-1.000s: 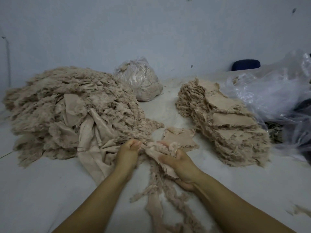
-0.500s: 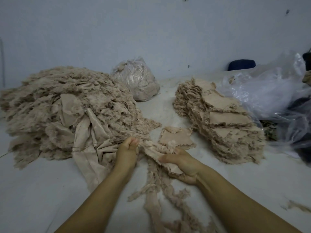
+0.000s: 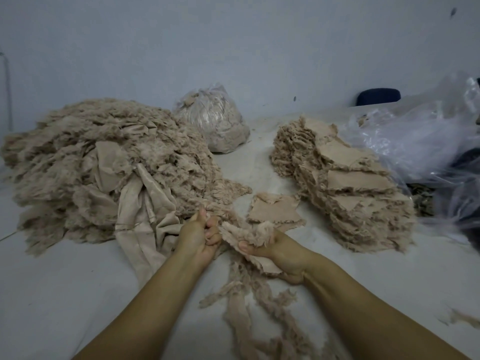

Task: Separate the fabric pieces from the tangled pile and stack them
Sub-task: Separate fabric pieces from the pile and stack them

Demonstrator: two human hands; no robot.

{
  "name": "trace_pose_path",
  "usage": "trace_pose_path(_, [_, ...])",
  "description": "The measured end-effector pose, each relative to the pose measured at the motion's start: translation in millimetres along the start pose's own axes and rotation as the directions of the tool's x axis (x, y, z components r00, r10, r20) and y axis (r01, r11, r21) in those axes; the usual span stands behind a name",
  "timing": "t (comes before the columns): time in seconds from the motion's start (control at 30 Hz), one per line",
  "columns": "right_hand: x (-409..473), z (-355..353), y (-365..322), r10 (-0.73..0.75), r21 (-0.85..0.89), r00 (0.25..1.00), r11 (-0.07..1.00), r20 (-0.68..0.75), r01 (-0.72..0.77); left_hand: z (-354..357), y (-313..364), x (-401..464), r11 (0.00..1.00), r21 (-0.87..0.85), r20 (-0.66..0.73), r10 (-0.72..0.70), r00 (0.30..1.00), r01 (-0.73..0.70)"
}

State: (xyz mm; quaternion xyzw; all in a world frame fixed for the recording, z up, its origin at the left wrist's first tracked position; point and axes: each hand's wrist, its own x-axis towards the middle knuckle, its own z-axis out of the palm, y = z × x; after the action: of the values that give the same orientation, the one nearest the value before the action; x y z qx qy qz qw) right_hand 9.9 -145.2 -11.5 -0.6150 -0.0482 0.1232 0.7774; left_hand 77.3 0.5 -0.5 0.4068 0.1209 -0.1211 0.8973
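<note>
While the left hand [image 3: 198,236] clenches frayed fabric at the near edge of the tangled pile [image 3: 104,162], which fills the left of the frame, the right hand [image 3: 279,252] grips a small bundle of beige pieces [image 3: 246,235] at lower centre, thumb on top. Just above the hands, a short stack [image 3: 274,210] of flat pieces lies on the white bench [image 3: 52,294]. A taller stack [image 3: 345,183] stands right of centre. Loose frayed strips [image 3: 259,313] trail toward the bottom edge. A filled plastic bag [image 3: 213,123] sits at upper centre, crumpled clear plastic [image 3: 420,136] at the right.
</note>
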Motion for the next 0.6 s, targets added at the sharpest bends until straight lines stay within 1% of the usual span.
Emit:
trace_pose_path(0.1, [-0.7,-3.8,0.8,-0.001,-0.029,0.998,1.0,0.06,0.003,-0.2,-1.4,0.3,1.0,0.011,-0.012,-0.024,1.0,0.025])
trace_pose_path(0.13, [-1.2,-2.8,0.5,-0.009,-0.032,0.999,0.999,0.05,0.01,-0.8,-0.9,0.2,0.999,0.025,-0.002,-0.026,1.0,0.026])
trace_pose_path(0.2, [1.5,0.0,1.5,-0.036,-0.01,0.999,0.999,-0.035,0.036,-3.5,-2.4,-0.8,0.995,0.098,0.04,-0.015,0.999,0.011])
trace_pose_path(0.23, [3.8,0.2,1.2,-0.048,0.045,0.996,0.998,-0.078,0.052,-4.6,-5.1,-2.4,0.987,0.158,0.075,-0.007,0.997,-0.005])
trace_pose_path(0.27, [5.1,1.1,-1.1,-0.041,0.161,0.994,0.985,-0.1,0.057,-5.7,-8.8,-4.9,0.972,0.232,0.125,0.0,0.992,-0.029])
trace_pose_path(0.33, [9.3,-0.4,-4.8,0.043,0.413,0.994,0.911,-0.096,0.001,-6.5,-17.7,-11.8,0.924,0.373,0.244,-0.01,0.97,-0.084])
trace_pose_path(0.37, [11.4,-2.3,-5.1,0.098,0.479,0.99,0.877,-0.096,-0.04,-6.2,-21.3,-14.9,0.899,0.424,0.289,-0.024,0.957,-0.106])
trace_pose_path(0.43, [16.5,-4.8,-3.2,0.166,0.514,0.977,0.854,-0.133,-0.075,-4.8,-27.3,-17.2,0.841,0.516,0.351,-0.037,0.936,-0.161])
trace_pose_path(0.5, [22.8,-5.3,-0.4,0.162,0.528,0.969,0.848,-0.186,-0.04,-1.8,-32.6,-18.1,0.788,0.573,0.387,-0.02,0.922,-0.224])
trace_pose_path(0.53, [24.4,-5.3,-1.0,0.156,0.543,0.964,0.84,-0.215,-0.015,0.3,-35.0,-17.9,0.782,0.57,0.392,0.009,0.92,-0.251])
trace_pose_path(0.6, [25.7,-5.8,-2.9,0.149,0.589,0.955,0.807,-0.255,0.031,3.3,-37.8,-18.3,0.813,0.511,0.369,0.086,0.925,-0.279])
